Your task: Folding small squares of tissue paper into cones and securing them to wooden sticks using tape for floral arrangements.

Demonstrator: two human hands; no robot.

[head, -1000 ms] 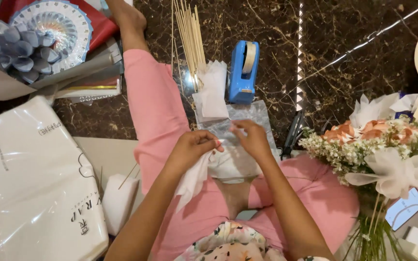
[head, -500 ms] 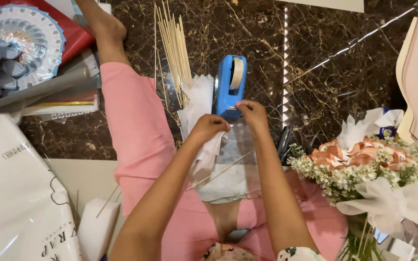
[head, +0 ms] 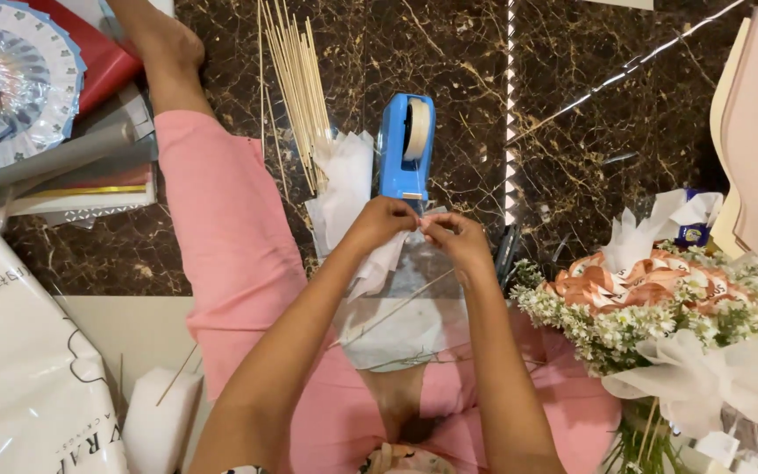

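Head view looks down at a dark marble floor (head: pixel 625 114) with gold veins. At 8 o'clock lies a big white plastic bag (head: pixel 19 377). At 4 o'clock sits a bouquet (head: pixel 660 307) of tiny white flowers with peach ribbon and white wrap. Pink trousers (head: pixel 230 237) cover the person's legs, and one leg stretches up to 11 o'clock. At 10 o'clock is a round paper fan (head: pixel 19 61) in blue and white. Near 12 o'clock a bunch of thin wooden sticks (head: pixel 296 79) lies on the floor, just beside a blue tape dispenser (head: pixel 405 149). In the middle, the left hand (head: pixel 381 222) and right hand (head: pixel 454 237) meet just under the dispenser. Both hands pinch a piece of clear wrap (head: pixel 414 290) that hangs down to the lap. White tissue paper (head: pixel 344 189) lies beside the left hand.
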